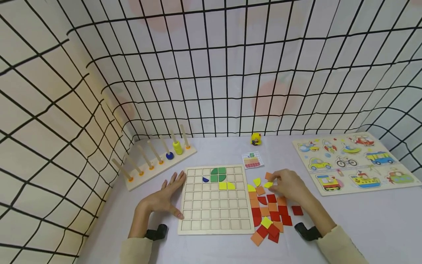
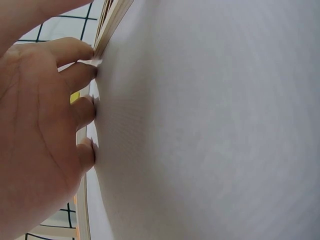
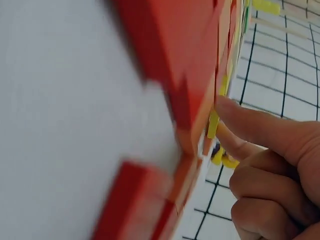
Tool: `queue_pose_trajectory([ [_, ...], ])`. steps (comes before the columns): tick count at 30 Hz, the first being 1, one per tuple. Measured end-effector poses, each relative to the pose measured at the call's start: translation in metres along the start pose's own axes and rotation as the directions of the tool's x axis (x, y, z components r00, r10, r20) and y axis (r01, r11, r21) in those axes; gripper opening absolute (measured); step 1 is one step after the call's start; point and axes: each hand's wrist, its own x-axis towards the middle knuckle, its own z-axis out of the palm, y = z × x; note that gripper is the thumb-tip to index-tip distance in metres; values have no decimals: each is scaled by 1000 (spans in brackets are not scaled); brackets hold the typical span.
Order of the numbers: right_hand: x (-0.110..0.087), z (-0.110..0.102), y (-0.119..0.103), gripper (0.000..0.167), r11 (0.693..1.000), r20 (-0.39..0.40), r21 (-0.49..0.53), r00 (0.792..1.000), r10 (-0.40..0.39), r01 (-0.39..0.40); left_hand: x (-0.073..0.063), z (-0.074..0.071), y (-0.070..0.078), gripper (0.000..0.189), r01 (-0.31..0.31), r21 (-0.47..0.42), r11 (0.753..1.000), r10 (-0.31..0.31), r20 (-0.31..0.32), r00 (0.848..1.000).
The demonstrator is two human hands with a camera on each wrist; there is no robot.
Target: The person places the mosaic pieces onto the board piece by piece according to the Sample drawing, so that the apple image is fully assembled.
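A wooden grid board (image 1: 212,214) lies in the middle of the table, bearing green tiles (image 1: 214,178), two yellow tiles (image 1: 223,186) and a dark blue curved piece (image 1: 206,179). My left hand (image 1: 161,198) rests at the board's left edge with its fingers spread, thumb on the rim near the lower corner. To the right of the board, my right hand (image 1: 291,186) pinches a yellow tile (image 3: 213,125) between thumb and index finger. Loose red tiles (image 1: 283,210), orange tiles (image 1: 265,211) and other yellow tiles (image 1: 266,222) are scattered below and left of that hand.
A small printed pattern card (image 1: 252,160) lies at the board's upper right corner. Behind it sits a yellow toy figure (image 1: 255,139). On the left stands a peg rack (image 1: 158,167) with beads; a vehicle puzzle board (image 1: 352,163) occupies the far right. Checked cloth walls enclose the table.
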Motion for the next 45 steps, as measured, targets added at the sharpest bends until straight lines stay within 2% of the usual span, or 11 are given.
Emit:
queue_pose_trajectory([
  [4,2,-5,-2,30,1000,-12,-1,999,-30,30,1,1,1,143,5,-2,1000,-5,0,1000],
  [7,7,-2,-12,28,995,-3,70,997,-75,75,1,1,1,144,12,2,1000,-12,-1,1000],
  [11,14,11,-38,27,974,45,172,987,-156,146,0,1,1,144,17,-4,1000,-17,-3,1000],
  [17,27,39,-82,22,952,94,171,957,-273,255,-1,0,0,144,10,-6,1000,-10,-4,1000],
  [24,38,70,-115,17,946,114,109,941,-318,307,0,1,1,143,18,8,1000,-18,-3,1000],
  [29,40,80,-122,15,935,111,87,929,-352,344,1,1,0,143,28,8,1000,-28,-9,1000],
  [36,42,79,-119,17,949,132,107,942,-310,298,1,2,0,144,26,9,1000,-25,-10,1000],
  [41,44,77,-117,16,947,143,162,943,-300,276,1,1,1,144,31,10,999,-31,-10,999],
  [45,45,77,-118,15,947,139,158,943,-302,280,1,1,1,144,35,7,999,-35,-12,999],
])
